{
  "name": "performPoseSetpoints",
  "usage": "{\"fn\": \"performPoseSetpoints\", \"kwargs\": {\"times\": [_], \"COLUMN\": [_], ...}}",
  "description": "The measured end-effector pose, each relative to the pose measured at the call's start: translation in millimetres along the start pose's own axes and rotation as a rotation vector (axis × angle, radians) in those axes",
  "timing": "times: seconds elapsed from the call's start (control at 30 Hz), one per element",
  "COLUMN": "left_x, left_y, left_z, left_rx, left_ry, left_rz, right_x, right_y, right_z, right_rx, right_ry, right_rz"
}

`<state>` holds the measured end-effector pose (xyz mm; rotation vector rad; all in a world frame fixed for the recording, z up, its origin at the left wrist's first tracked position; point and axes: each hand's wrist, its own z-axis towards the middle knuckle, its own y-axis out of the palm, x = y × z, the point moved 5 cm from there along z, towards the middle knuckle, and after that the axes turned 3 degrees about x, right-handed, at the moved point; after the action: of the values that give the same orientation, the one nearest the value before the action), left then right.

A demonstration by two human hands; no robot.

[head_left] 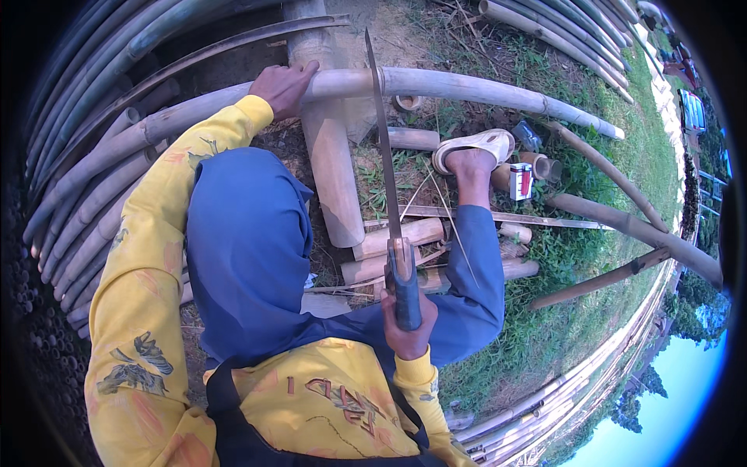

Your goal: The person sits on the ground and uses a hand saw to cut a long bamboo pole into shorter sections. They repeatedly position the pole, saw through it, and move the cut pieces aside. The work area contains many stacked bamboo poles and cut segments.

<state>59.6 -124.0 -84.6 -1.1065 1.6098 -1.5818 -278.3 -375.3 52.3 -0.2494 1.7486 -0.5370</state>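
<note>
A long pale bamboo pole runs from the left pile across to the upper right. It lies over a thicker bamboo log. My left hand is closed on this pole beside the log, fingers over its top. In my right hand is the dark handle of a hand saw, gripped close to my body. The narrow saw blade points away from me and crosses the pole just right of the log. Whether its teeth have entered the bamboo cannot be made out.
Stacked bamboo poles fill the left, with more poles at the upper right. Short cut bamboo pieces lie between my legs. My sandalled foot is near a red-and-white box. Slanting poles cross at the right.
</note>
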Motion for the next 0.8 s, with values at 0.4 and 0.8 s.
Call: {"fn": "performPoseSetpoints", "kwargs": {"times": [0.4,0.8], "left_x": [10.5,-13.8], "left_y": [3.0,-18.9], "left_z": [1.2,23.8], "left_rx": [-0.038,0.174], "left_ry": [0.004,0.072], "left_rz": [0.010,0.015], "right_x": [12.1,23.1], "right_y": [39.0,49.5], "right_z": [89.7,104.4], "right_rx": [0.025,-0.014], "right_ry": [-0.058,-0.122], "right_rz": [0.089,0.103]}}
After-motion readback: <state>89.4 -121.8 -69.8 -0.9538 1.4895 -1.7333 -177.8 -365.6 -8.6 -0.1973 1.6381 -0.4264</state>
